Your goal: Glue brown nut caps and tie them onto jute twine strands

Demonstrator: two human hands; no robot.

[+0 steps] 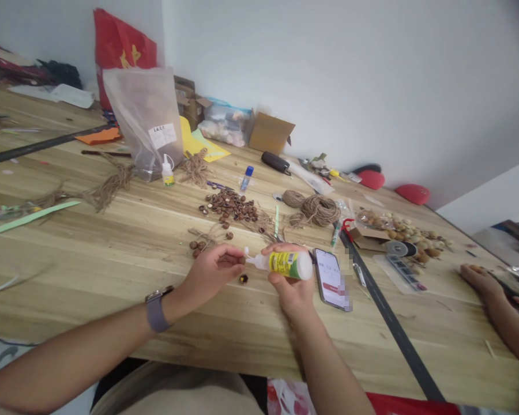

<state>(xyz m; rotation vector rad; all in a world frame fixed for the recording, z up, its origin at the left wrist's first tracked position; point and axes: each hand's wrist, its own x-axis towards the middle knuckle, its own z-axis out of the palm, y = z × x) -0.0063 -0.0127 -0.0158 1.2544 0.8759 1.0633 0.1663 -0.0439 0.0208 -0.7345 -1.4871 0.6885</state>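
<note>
My right hand (288, 285) is closed around a glue bottle (285, 264) with a yellow and green label. The bottle lies nearly level, its white nozzle pointing left. Pinched in the fingertips of my left hand (214, 271) is a small brown nutshell (241, 260), right at the nozzle tip. On the table just below sits one loose shell half (243, 279), hollow side up. Behind my left hand lie several brown shells (195, 245) with twine. Farther back is a heap of brown shell halves (236, 206).
A phone (331, 279) lies right of the bottle. Twine balls (320, 209), a glue stick (246, 178), a second glue bottle (168, 171) and a translucent bag (142, 115) stand farther back. At the right edge, another person's hand (482, 281) rests near a paint set (400, 274).
</note>
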